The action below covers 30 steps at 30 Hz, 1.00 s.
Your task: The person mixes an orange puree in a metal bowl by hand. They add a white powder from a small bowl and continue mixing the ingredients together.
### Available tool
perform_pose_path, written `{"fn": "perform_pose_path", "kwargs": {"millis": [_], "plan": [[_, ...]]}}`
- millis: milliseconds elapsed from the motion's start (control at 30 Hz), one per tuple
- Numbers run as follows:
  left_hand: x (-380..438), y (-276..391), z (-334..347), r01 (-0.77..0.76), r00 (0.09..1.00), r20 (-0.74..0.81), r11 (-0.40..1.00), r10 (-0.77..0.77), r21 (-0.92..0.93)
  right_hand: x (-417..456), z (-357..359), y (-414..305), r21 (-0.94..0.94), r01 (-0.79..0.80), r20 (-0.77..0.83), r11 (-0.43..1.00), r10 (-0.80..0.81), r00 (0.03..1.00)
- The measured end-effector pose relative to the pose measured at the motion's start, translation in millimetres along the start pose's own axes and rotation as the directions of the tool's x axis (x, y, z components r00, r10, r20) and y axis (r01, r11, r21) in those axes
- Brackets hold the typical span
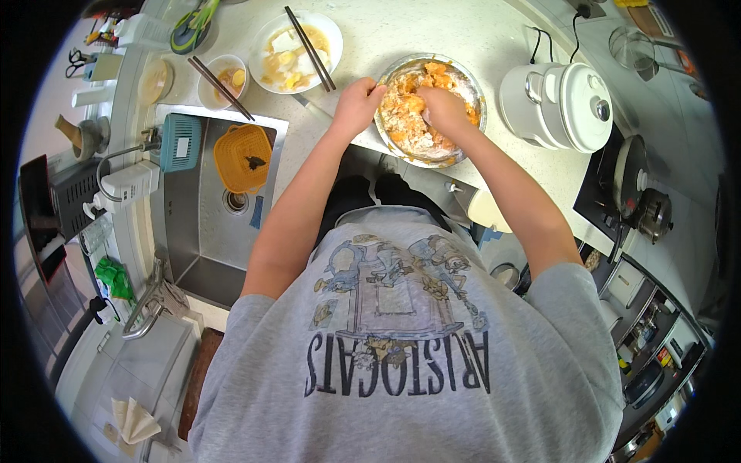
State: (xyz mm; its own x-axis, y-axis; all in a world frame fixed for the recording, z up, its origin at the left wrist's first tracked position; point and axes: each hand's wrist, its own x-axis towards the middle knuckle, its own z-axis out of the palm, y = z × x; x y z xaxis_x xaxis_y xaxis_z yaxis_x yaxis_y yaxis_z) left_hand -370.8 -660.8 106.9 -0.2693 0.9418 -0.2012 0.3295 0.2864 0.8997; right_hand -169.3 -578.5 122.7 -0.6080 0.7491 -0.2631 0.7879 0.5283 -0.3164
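A stainless steel bowl [478,95] stands at the counter's front edge, holding a lumpy orange mash mixed with white flour [408,124]. My left hand [358,107] grips the bowl's left rim, thumb towards the inside. Inside the bowl, my right hand [444,110] has its fingers curled into the orange mixture; the fingertips are partly hidden. Flour coats the bowl's inner wall, and orange smears mark its near rim. Just left of my left hand, a knife [312,109] lies on the counter, partly covered by that hand and forearm.
A white plate of food [271,36] and a small bowl [204,92], each with chopsticks across it, stand left. Below them is a sink [211,231] with an orange basket [231,173]. A white electric cooker [524,104] stands right, near a black cooktop [596,179].
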Motion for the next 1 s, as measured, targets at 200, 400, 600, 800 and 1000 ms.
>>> {"fn": "perform_pose_path", "kwargs": {"millis": [200,400,600,800,1000], "plan": [[5,-14,3,0.016,1.000,0.002,0.997,-0.015,-0.076,-39,-25,14,0.297,0.058,-0.007,0.953,-0.059,0.998],[0,-2,1,-0.075,0.997,-0.019,0.997,0.076,0.034,-25,-23,12,0.516,-0.071,-0.267,0.854,0.239,0.934],[2,7,1,-0.099,0.995,0.001,0.993,0.099,0.067,45,3,8,0.283,-0.078,-0.024,0.956,0.088,0.996],[10,-2,2,-0.107,0.992,-0.054,0.991,0.112,0.084,45,-6,-12,0.235,0.203,0.190,0.951,-0.250,0.949],[12,3,0,-0.151,0.982,-0.105,0.985,0.159,0.079,-38,-29,8,0.096,0.220,0.011,0.971,-0.222,0.975]]}}
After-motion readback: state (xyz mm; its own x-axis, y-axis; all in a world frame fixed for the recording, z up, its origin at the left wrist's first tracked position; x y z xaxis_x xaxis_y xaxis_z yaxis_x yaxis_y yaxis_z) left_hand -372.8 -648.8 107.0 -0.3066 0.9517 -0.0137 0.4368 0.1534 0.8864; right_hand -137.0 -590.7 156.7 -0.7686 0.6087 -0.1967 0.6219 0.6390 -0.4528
